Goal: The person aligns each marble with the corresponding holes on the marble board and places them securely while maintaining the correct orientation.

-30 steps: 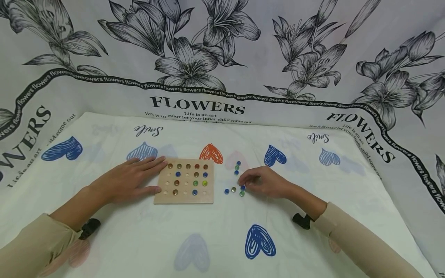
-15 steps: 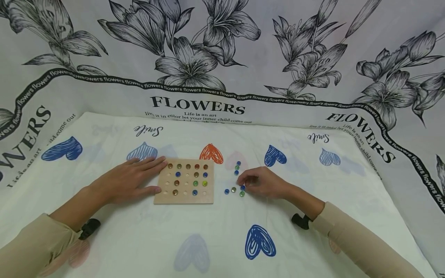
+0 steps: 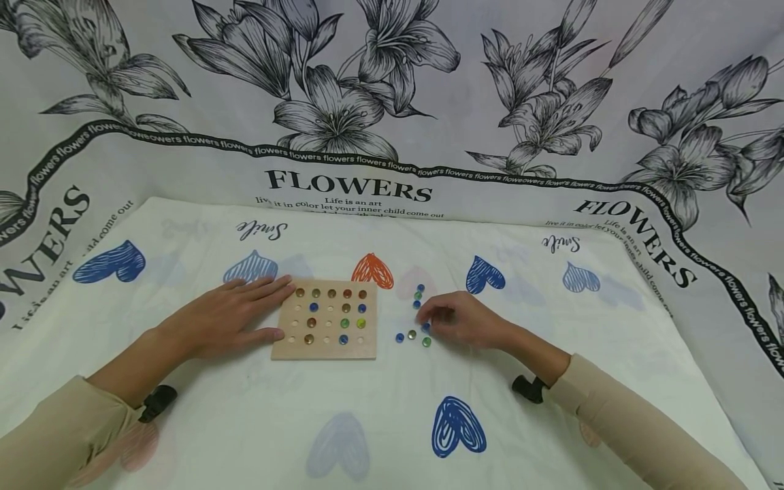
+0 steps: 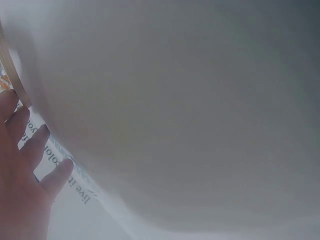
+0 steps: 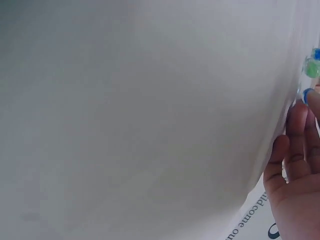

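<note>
A light wooden board (image 3: 324, 350) with rows of round hollows lies on the cloth, several hollows holding glass marbles. My left hand (image 3: 235, 320) rests at the board's left edge, fingers straight and spread, fingertips touching it. To the right of the board, my right hand (image 3: 468, 321) is low over the cloth with curled fingers. It pinches a blue marble (image 3: 425, 327), which also shows as a blue marble (image 5: 307, 95) by the thumb in the right wrist view. Close by lie a green marble (image 3: 427, 342), a brownish marble (image 3: 412, 335) and another blue marble (image 3: 400, 337).
Beyond the right fingers, a blue marble (image 3: 420, 288), a green marble (image 3: 418, 296) and another blue marble (image 3: 416, 305) form a short line. The white cloth (image 3: 257, 422) with printed hearts covers the table. A flower-patterned curtain (image 3: 453, 129) hangs behind it.
The right hand shifts very slightly left, and the blue marble at its fingertips moves a little away from the green one beside it. The left hand and board stay still.
</note>
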